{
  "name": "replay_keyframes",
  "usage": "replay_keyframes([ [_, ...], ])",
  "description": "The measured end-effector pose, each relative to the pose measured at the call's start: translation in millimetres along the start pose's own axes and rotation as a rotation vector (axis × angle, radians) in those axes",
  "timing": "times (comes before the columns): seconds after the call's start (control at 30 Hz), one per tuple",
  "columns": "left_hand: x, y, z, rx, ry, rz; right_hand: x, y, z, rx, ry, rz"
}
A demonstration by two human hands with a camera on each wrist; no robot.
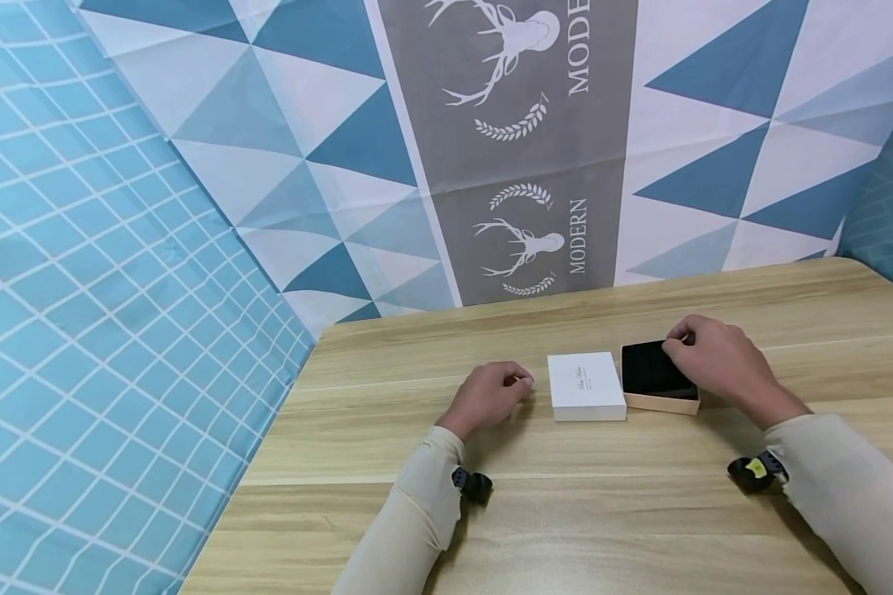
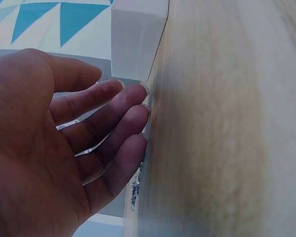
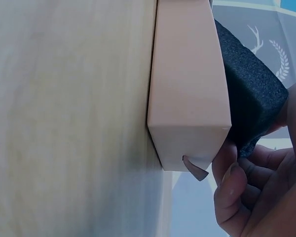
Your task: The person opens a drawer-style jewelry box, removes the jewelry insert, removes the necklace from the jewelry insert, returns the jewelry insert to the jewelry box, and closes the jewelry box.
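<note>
My right hand [image 1: 718, 360] pinches the near corner of a black foam pad [image 1: 647, 369] at the right side of a small peach-coloured box [image 1: 662, 403]. In the right wrist view the foam [image 3: 254, 81] tilts partly up out of the box [image 3: 190, 74], and a short ribbon tab [image 3: 195, 169] sticks out of the box's end. A white box lid or box with small printed lettering [image 1: 584, 387] lies just left of it. My left hand [image 1: 485, 393] rests near the table beside the white box, apart from it, its fingers loosely curled around nothing.
The wooden table [image 1: 387, 446] runs back to a wall covering [image 1: 521, 165] with triangles and deer heads. Blue checked fabric [image 1: 104, 330] hangs along the left edge. A small black camera [image 1: 472, 486] sits on the left wrist, another [image 1: 752, 474] on the right.
</note>
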State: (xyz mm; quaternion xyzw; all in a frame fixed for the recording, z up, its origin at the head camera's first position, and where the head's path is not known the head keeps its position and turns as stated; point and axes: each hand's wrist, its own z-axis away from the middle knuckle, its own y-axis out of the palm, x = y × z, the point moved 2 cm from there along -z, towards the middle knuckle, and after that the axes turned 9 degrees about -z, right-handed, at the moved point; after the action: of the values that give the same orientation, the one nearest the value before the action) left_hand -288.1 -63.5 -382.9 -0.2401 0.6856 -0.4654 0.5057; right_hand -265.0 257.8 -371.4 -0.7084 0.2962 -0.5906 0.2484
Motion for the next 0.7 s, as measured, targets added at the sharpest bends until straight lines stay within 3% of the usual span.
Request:
replay_keyframes([
  [0.7,0.4,0.0,0.3,-0.005,0.014,0.000,2.0,2.9,2.1,-0.030,-0.075,0.057],
])
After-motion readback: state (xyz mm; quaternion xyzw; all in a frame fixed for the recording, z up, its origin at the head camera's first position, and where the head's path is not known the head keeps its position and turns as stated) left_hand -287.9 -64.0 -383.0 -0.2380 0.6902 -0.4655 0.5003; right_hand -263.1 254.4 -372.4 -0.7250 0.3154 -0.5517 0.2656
